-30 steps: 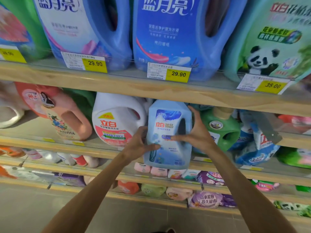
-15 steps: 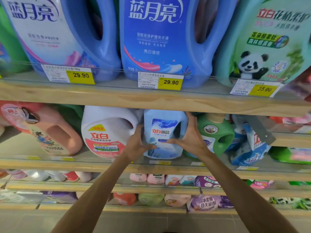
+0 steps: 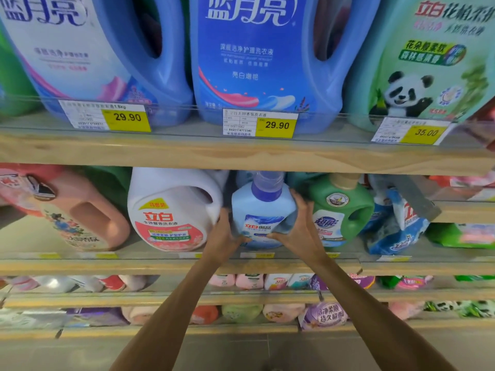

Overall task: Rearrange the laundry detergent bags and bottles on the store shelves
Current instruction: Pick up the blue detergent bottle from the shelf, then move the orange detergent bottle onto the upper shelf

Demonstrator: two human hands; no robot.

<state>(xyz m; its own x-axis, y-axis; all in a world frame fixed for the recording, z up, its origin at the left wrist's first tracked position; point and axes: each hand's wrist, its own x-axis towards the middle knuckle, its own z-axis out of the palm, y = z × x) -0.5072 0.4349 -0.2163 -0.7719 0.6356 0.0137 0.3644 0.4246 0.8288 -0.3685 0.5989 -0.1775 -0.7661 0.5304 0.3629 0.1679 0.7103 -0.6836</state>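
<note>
The pale blue bottle (image 3: 263,210) sits on the middle shelf (image 3: 107,266), between the white bottle (image 3: 171,210) and the green bottle (image 3: 340,210). The left grip (image 3: 223,238) clasps its lower left side and the right grip (image 3: 297,228) its right side, both thumbs lying across the front.

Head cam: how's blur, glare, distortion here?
Head view: soft throughout; left bottle label smeared, bottom rows mushy; middle price tag legible at 29.90; light-blue bottle logo readable; wide-angle bows the shelf board; no harsh glare.
</note>
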